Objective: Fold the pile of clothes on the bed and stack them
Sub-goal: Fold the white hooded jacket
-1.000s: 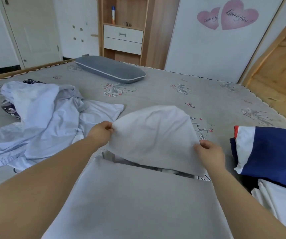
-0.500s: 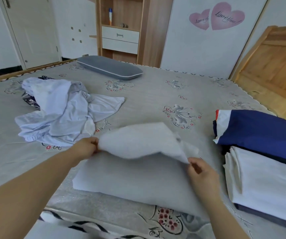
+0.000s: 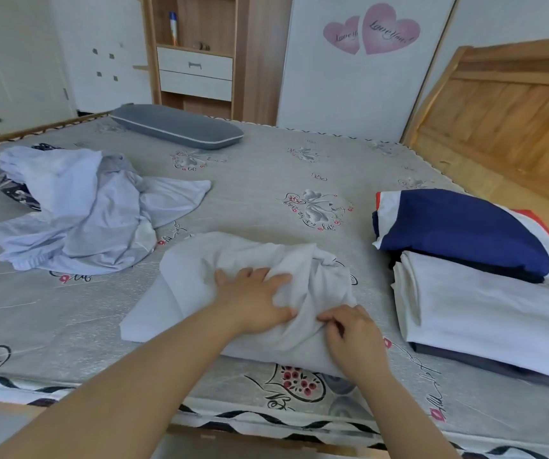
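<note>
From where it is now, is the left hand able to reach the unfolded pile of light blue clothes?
Probably yes. The left hand lies flat on the white garment, gripping nothing, and only bare bedsheet separates it from the light blue pile further left. It might need some leaning.

Bare mattress (image 3: 266,167) ahead; loose pile (image 3: 77,213) left; folded stack (image 3: 472,260) right.

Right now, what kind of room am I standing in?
Most likely a bedroom. A large bed with a patterned cover fills the view, a grey pillow lies at its far side, and a wooden headboard stands on the right. Behind it is a wardrobe with drawers.
</note>
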